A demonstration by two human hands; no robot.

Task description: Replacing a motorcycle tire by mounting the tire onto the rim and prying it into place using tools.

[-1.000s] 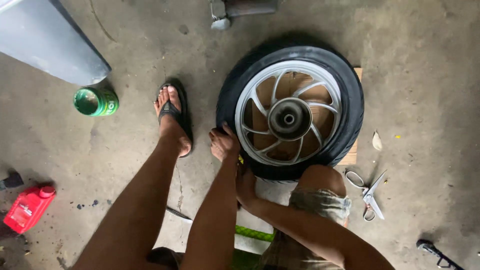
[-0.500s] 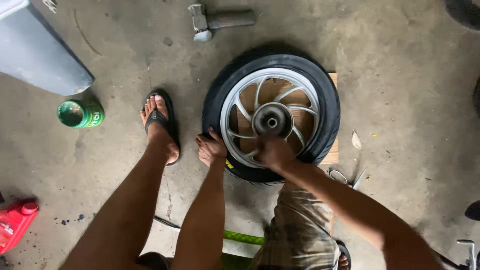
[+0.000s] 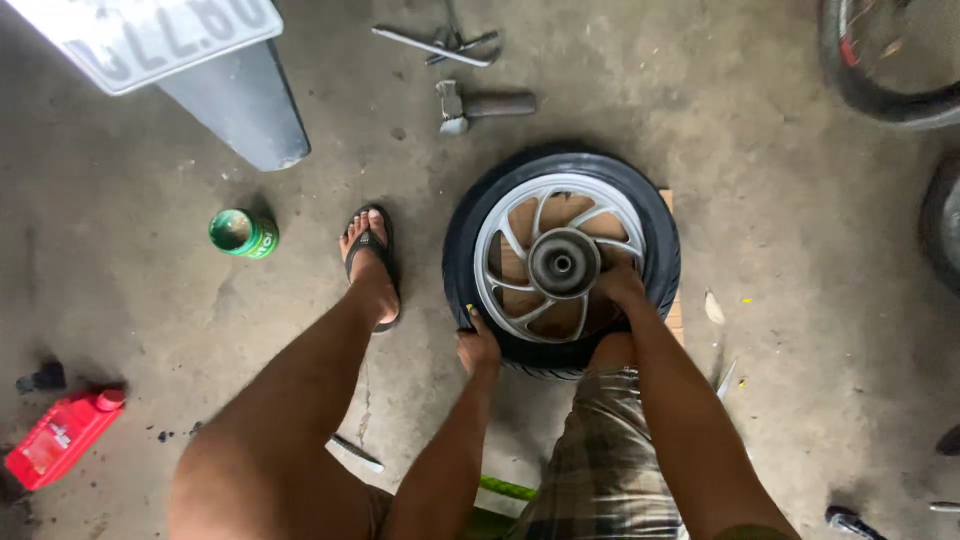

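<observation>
A small motorcycle wheel lies flat on the concrete floor: a black tyre (image 3: 655,215) around a silver spoked rim (image 3: 520,225) with a dark hub (image 3: 562,262). My left hand (image 3: 478,347) grips the tyre's near-left edge. My right hand (image 3: 622,287) rests on the rim's spokes just right of the hub, fingers curled over them. My right knee presses the tyre's near edge, and my left foot in a black sandal (image 3: 370,262) stands left of the wheel.
A hammer (image 3: 482,106) and long metal tools (image 3: 438,42) lie beyond the wheel. A green can (image 3: 241,233) stands at left, a red bottle (image 3: 62,438) at lower left. A grey vehicle panel (image 3: 240,100) hangs upper left; other tyres (image 3: 880,85) at right. Wood board (image 3: 672,318) under the wheel.
My right hand came up from beside my knee onto the rim near the hub. The view shifted, so the wheel now sits lower and more central.
</observation>
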